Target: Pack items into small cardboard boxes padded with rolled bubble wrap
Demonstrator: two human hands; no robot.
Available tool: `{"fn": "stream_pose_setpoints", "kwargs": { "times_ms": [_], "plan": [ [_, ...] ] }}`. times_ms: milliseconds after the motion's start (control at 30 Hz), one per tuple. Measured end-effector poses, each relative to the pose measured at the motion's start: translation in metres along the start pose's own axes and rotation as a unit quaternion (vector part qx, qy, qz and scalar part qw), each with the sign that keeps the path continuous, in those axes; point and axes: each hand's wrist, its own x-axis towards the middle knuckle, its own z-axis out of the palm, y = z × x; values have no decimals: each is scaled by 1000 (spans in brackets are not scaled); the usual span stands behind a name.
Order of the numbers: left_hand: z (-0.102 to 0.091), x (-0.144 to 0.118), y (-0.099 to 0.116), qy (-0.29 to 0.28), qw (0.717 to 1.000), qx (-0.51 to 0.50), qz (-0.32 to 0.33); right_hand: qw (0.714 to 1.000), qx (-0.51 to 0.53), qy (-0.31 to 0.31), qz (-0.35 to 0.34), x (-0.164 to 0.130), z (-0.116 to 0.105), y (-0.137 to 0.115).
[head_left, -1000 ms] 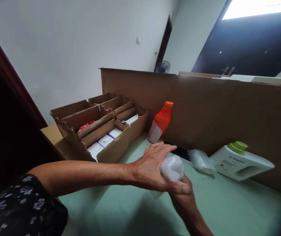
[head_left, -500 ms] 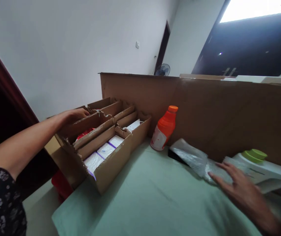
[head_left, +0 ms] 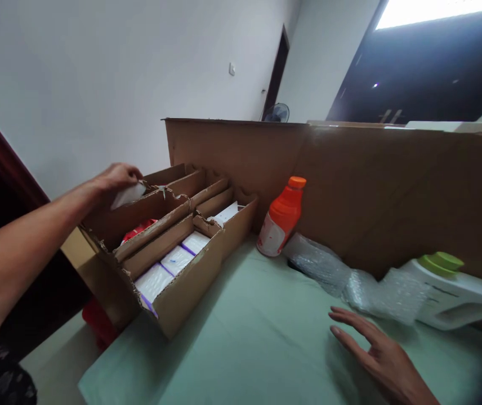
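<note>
The left hand point(head_left: 116, 177) is closed around a small white wrapped object point(head_left: 128, 195), held at the rear left corner of the divided cardboard box point(head_left: 182, 292). The box has torn, ragged partition edges; its near compartment holds flat white packets with purple edging point(head_left: 169, 264), and a red item point(head_left: 137, 230) shows in the compartment behind.

The right hand point(head_left: 380, 354) is empty, fingers spread flat just above the pale green table surface point(head_left: 258, 343), near the crumpled bubble wrap point(head_left: 342, 275) but not touching it.

An orange plastic bottle point(head_left: 282, 216) with an orange cap stands upright between the box and the wrap. A white jug with a green cap point(head_left: 456, 292) lies on its side, partly behind the wrap. A tall corrugated cardboard panel point(head_left: 393, 191) stands close behind all items.
</note>
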Motion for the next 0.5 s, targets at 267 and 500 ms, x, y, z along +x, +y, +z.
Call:
{"fn": "stream_pose_setpoints", "kwargs": {
  "times_ms": [267, 500],
  "plan": [
    [-1, -71, 163, 73, 909, -316, 263, 943, 265, 0, -201, 71, -5, -218],
    [26, -8, 125, 78, 971, -131, 182, 986, 133, 55, -84, 103, -36, -152]
  ]
}}
